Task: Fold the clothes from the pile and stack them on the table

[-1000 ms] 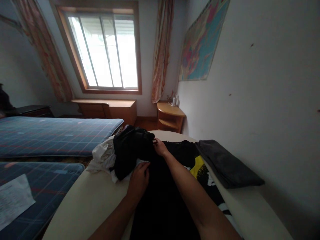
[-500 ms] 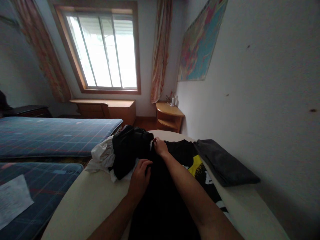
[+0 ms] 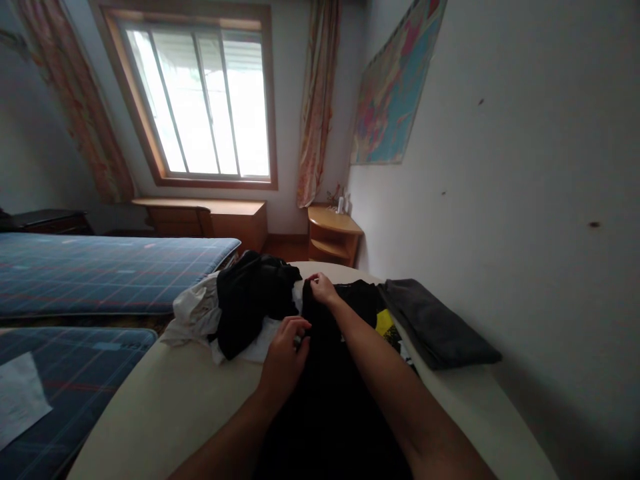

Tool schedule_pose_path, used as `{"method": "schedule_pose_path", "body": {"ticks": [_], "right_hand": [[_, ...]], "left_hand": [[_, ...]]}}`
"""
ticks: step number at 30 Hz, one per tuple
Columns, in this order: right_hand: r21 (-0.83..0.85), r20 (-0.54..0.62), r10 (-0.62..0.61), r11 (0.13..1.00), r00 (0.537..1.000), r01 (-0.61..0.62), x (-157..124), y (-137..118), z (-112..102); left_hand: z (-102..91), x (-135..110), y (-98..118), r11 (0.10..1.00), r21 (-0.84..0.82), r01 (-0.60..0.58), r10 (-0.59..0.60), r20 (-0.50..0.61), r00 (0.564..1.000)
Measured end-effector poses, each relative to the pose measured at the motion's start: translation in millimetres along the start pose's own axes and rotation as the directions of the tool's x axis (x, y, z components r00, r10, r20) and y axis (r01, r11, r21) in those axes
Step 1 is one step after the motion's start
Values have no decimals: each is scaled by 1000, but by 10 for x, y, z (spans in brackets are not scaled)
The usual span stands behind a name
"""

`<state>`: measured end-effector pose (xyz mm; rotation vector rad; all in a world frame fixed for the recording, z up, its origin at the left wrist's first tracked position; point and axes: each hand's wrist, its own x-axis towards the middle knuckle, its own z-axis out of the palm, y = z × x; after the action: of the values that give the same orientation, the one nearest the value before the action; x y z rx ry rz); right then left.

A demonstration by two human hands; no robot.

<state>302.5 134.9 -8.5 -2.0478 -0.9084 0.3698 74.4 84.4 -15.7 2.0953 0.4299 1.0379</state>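
A black T-shirt point(image 3: 330, 407) with a yellow and white print lies lengthwise on the pale round table point(image 3: 165, 400), its left part lapped over toward the print. At the far end of the lapped cloth, my right hand point(image 3: 323, 289) pinches the edge. Nearer to me, my left hand point(image 3: 287, 353) has its fingers curled on the left edge of the same cloth; the fingertips are partly lost against the black. Between and below my forearms the fabric is too dark to show its folds.
Crumpled black clothing point(image 3: 255, 287) and a light grey garment point(image 3: 195, 310) are heaped on the table's left. A folded dark grey garment point(image 3: 435, 327) lies at the right, near the wall. Plaid mattresses point(image 3: 115, 273) stand left of the table, one bearing a paper sheet point(image 3: 23, 397).
The lapped black cloth has shifted right with both hands and covers more of the yellow and white print. A wider gap shows beside the clothing heap. The view has turned slightly.
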Motion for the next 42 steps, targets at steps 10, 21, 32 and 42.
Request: {"method": "schedule_pose_path", "body": {"ticks": [10, 21, 32, 42], "right_hand": [[132, 94, 128, 981, 987, -140, -116, 324, -386], [7, -11, -70, 998, 998, 70, -251, 479, -416], [-235, 12, -132, 963, 991, 131, -292, 397, -289], [-523, -43, -142, 847, 989, 99, -309, 220, -175]], "left_hand": [[467, -7, 237, 995, 21, 98, -100, 231, 968], [365, -364, 385, 944, 329, 28, -179, 440, 880], [293, -508, 414, 897, 429, -103, -93, 411, 907], [259, -513, 261, 904, 397, -159, -46, 460, 887]]}}
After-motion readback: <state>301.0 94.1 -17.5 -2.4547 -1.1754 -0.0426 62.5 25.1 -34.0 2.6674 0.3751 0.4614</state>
